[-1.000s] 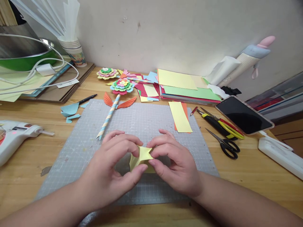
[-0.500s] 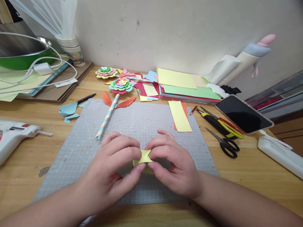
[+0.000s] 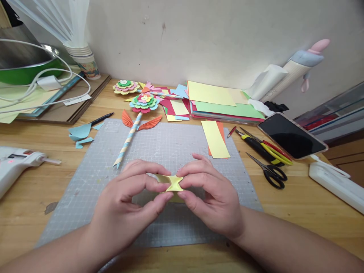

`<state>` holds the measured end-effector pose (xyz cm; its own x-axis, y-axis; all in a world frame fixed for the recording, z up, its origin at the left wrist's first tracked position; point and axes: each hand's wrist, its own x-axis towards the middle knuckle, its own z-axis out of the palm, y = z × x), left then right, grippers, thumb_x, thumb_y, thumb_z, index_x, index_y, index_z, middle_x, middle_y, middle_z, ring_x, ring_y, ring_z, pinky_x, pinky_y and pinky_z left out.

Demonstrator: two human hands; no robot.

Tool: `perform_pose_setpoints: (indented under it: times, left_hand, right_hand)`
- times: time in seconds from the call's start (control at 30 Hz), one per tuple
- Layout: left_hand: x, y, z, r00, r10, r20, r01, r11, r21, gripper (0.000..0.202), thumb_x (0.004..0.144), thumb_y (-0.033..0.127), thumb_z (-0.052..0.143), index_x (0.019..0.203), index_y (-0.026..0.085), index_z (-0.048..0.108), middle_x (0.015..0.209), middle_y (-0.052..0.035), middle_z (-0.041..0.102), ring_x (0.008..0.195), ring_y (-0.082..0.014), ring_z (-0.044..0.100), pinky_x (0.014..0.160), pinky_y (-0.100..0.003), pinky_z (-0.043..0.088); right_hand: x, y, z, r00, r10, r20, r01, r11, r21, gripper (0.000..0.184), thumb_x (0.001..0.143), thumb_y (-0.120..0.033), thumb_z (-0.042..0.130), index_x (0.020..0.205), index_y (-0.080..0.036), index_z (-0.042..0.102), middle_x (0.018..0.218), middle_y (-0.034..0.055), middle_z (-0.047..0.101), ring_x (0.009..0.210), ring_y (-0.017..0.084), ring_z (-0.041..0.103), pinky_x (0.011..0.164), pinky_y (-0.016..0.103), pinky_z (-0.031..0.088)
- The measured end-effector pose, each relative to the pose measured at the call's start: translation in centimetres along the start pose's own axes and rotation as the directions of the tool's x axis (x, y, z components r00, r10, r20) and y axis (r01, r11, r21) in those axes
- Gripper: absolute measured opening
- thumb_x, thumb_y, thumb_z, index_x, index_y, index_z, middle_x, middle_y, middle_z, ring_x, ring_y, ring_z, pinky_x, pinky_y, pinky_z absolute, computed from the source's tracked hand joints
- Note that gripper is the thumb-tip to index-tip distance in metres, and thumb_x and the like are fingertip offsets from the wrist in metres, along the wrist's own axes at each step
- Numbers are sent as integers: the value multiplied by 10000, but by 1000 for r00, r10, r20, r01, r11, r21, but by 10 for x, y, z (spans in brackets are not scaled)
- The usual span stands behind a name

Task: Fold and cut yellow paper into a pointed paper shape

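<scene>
A small folded piece of yellow paper is pinched between both my hands above the grey cutting mat. My left hand grips its left side with thumb and fingers. My right hand pinches the right side the same way. The paper's sides are pressed inward at the middle, and its lower part is partly hidden by my fingers. Beyond my left hand lies a paper flower on a striped blue-and-cream paper stem, with orange pleated leaves.
Yellow paper strips lie on the mat's far right. Scissors, pliers and a phone sit to the right. A white glue gun and blue paper scraps are at left. Coloured paper is stacked by the wall.
My left fingers have spread and shifted slightly on the yellow paper, showing more of its left side. My right hand keeps its pinch. The view has moved slightly.
</scene>
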<state>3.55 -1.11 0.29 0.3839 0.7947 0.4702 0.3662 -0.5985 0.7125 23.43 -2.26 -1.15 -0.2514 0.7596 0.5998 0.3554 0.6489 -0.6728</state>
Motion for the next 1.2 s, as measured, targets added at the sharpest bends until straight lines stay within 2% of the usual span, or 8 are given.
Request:
perform_pose_setpoints:
  times: [0.17,0.37,0.5,0.7,0.9,1.2]
  left_hand:
    - [-1,0,1,995,-102,1,102,993,-56,125,820,137,662,735,228,652,914,7,707,860,-143,685,740,-286,542]
    - [2,-1,4,994,-104,19,105,991,-82,116,832,140,655,835,249,694,882,-2,711,812,-148,685,708,-300,547]
    - [1,-1,4,995,-101,25,102,994,-42,93,832,158,652,855,247,667,902,-2,708,855,-162,675,753,-322,543]
    - [-1,-1,5,999,-40,-6,40,999,-4,112,834,140,639,875,245,635,901,-5,704,854,-167,661,765,-336,525]
    - [2,3,1,999,45,7,-45,998,38,149,830,110,630,739,222,592,848,19,691,780,-143,642,749,-339,477]
    - [2,7,-4,999,30,44,-29,999,-23,172,832,114,652,709,218,590,815,9,682,755,-154,642,679,-328,488]
  right_hand:
    - [0,0,1,999,32,-11,-32,999,10,56,846,-153,656,867,-204,650,932,30,714,839,161,689,1076,475,344]
    - [1,-1,2,999,48,-15,-49,999,-9,72,859,-161,635,871,-230,648,890,14,709,804,161,684,1043,482,384]
    - [0,-1,3,999,54,-4,-54,999,-1,77,846,-161,640,892,-222,641,893,12,701,829,160,680,1050,474,371]
    - [-2,0,3,997,63,32,-63,998,-14,122,836,-164,625,926,-244,600,943,14,687,887,173,668,1060,494,344]
    - [-1,-1,-1,1000,-3,26,4,1000,-23,96,840,-133,626,836,-225,602,904,4,687,827,146,677,1065,470,335]
    - [-1,-4,-2,1000,1,-28,1,999,46,97,849,-150,647,819,-238,619,857,-13,705,771,152,685,1070,469,339]
